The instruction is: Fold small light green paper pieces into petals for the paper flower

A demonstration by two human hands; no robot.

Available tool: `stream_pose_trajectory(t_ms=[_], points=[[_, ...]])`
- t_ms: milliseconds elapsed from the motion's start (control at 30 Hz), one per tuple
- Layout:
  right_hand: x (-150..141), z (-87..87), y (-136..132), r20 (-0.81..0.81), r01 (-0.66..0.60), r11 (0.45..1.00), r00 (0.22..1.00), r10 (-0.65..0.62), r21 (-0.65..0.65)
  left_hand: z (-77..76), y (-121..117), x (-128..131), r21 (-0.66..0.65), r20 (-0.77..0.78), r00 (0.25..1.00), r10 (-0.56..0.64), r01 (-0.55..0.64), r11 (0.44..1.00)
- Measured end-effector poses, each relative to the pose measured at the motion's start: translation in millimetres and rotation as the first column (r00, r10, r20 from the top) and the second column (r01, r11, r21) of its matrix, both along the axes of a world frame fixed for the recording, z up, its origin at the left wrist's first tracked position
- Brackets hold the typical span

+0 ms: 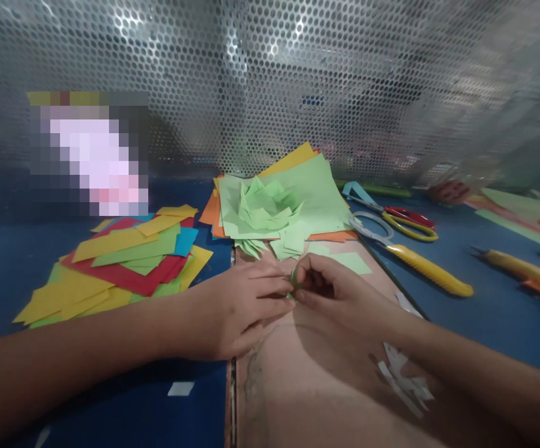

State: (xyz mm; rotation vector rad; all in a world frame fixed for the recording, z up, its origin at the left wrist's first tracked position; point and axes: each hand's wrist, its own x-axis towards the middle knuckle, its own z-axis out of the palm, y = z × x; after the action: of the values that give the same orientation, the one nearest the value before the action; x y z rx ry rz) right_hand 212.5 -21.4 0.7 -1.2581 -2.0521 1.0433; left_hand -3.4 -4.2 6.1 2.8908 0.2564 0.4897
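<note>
Over the brown board [298,386], my left hand [246,305] and my right hand [344,289] meet fingertip to fingertip. Between them is a small piece of green paper [293,277], mostly hidden by the fingers. My right thumb and fingers pinch it, while the left fingers press against its other side. Just beyond the hands lie folded light green paper pieces [288,244] and a flat green paper slip [354,262]. Farther back, a ring of folded green paper [272,214] with pointed edges rests on a green sheet [319,180].
Left of the board is a heap of coloured paper strips [125,249]. Yellow-and-red scissors [410,225], a yellow-handled tool [431,270] and another yellow tool [526,274] lie on the blue surface [498,354] at right. White paper scraps [405,379] lie by my right forearm. A perforated metal panel [270,74] stands behind.
</note>
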Motion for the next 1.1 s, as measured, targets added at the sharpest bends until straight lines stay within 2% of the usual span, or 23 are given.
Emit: stream_pose_trajectory(t_ms=[233,400,533,633,733,867,1100], points=[[4.0,6.2,2.2,-0.027,-0.028,1.0,0.999,0.028,0.015,-0.1,-0.8,-0.5,-0.032,-0.031,0.999,0.032,-0.033,0.999],[18.8,2.6,12.4,0.0,-0.084,0.996,0.996,0.084,-0.036,-1.8,-0.8,-1.0,-0.05,-0.01,0.999,0.046,-0.047,0.998],[25.8,-0.7,15.6,-0.017,-0.089,0.995,0.996,0.089,-0.043,0.1,-1.1,-1.7,-0.056,-0.064,0.997,0.033,-0.037,0.998],[25.7,0.3,14.3,0.025,-0.044,0.998,0.999,0.043,0.038,1.4,-2.1,-2.0,-0.072,-0.105,0.994,-0.011,0.003,0.997],[23.5,4.0,12.7,0.177,-0.007,0.985,0.984,-0.025,0.175,2.1,-3.1,-1.9,-0.075,-0.123,0.992,-0.018,0.008,0.997],[22.3,4.8,12.1,0.284,-0.059,0.948,0.958,-0.034,0.313,2.7,-3.0,-1.3,-0.074,-0.128,0.992,-0.016,0.007,0.997],[21.1,-1.3,9.6,0.233,-0.077,0.947,0.972,0.003,0.312,0.2,-2.0,-2.2,-0.1,-0.125,0.992,-0.022,0.01,0.995]])
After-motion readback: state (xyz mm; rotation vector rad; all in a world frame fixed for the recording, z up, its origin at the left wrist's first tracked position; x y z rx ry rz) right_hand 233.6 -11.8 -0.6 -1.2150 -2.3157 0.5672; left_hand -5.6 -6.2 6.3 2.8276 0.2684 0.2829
